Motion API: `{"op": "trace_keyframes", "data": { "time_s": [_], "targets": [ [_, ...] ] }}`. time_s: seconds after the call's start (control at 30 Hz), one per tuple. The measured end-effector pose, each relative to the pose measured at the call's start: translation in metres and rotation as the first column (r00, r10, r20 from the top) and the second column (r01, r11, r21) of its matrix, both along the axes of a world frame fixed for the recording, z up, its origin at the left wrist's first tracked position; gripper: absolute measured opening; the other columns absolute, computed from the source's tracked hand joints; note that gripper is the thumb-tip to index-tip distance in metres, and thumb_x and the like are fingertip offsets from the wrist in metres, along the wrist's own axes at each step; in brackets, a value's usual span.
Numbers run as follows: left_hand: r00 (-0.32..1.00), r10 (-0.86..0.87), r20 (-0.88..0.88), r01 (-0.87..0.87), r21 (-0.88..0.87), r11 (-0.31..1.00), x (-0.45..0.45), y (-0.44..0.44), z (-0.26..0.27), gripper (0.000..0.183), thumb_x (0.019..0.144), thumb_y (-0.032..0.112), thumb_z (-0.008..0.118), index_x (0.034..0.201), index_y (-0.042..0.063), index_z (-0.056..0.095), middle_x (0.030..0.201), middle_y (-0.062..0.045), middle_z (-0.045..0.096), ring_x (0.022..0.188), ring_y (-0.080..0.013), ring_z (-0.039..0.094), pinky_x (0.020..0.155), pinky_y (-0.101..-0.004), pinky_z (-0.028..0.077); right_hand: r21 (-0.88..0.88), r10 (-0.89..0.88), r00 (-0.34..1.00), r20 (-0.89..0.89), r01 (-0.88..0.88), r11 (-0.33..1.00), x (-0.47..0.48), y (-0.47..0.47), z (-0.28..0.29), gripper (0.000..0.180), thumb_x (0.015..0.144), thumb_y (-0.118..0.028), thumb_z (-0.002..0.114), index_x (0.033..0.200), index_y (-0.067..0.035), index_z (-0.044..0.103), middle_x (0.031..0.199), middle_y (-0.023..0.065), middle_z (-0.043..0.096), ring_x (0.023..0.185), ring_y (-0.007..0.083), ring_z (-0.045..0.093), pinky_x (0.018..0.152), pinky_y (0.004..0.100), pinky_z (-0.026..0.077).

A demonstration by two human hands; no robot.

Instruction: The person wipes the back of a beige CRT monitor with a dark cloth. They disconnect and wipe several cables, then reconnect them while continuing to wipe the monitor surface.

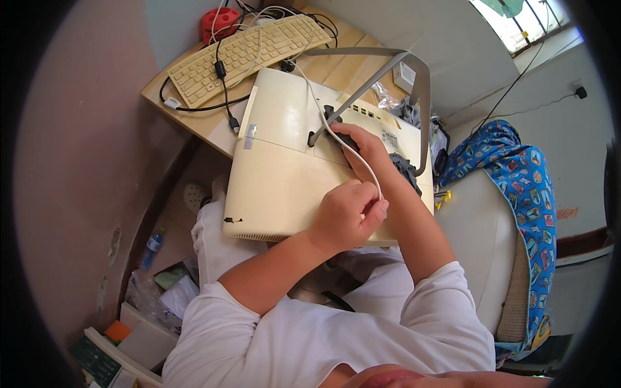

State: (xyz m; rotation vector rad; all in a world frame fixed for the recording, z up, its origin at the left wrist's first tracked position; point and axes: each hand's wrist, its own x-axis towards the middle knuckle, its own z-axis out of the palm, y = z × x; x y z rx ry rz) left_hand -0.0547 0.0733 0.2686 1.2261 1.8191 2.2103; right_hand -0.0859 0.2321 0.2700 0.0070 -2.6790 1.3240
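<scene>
A cream all-in-one computer or monitor casing lies with its back up, one end on the wooden desk and the near end over my lap. Its grey metal stand rises from the back. My left hand is closed around a white cable above the near half of the casing. The cable runs up over the stand's foot towards the desk. My right hand rests by the stand's lower end, its fingers over a dark part; whether it grips that part is unclear. A dark grey cloth lies beside my right forearm.
A cream keyboard, a black cable and a red round holder are on the desk. A small white box stands behind the casing. At right is a bed or seat with blue patterned cloth; a bottle lies lower left.
</scene>
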Motion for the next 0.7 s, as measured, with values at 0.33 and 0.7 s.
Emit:
{"op": "trace_keyframes", "data": {
  "time_s": [0.33, 0.7],
  "targets": [
    [0.970, 0.077, 0.231, -0.096, 0.071, 0.993, -0.049, -0.056, 0.003, 0.013, 0.088, 0.009, 0.057, 0.078, 0.002, 0.054, 0.068, 0.000, 0.054, 0.061, -0.0058, 0.048, 0.058, -0.0210, 0.041, 0.432, 0.153, 0.988, -0.020, -0.130, 0.892, -0.062, 0.019, -0.007, 0.049, 0.088, -0.003, 0.048, 0.136, -0.011, 0.041, 0.146, 0.0102, 0.036, 0.138, 0.0316, 0.027, 0.114, 0.0447, 0.012],
    [0.702, 0.233, 0.673, -0.423, 0.131, 0.897, -0.127, -0.127, -0.021, 0.016, 0.089, 0.017, 0.054, 0.077, 0.007, 0.056, 0.065, 0.003, 0.051, 0.058, -0.0041, 0.043, 0.055, -0.0192, 0.036, 0.759, -0.386, 0.911, -0.144, 0.352, 0.548, -0.015, -0.027, -0.005, 0.052, 0.085, -0.041, 0.056, 0.133, -0.023, 0.048, 0.141, 0.0090, 0.042, 0.138, 0.0407, 0.020, 0.104, 0.0678, -0.002]
  ]
}}
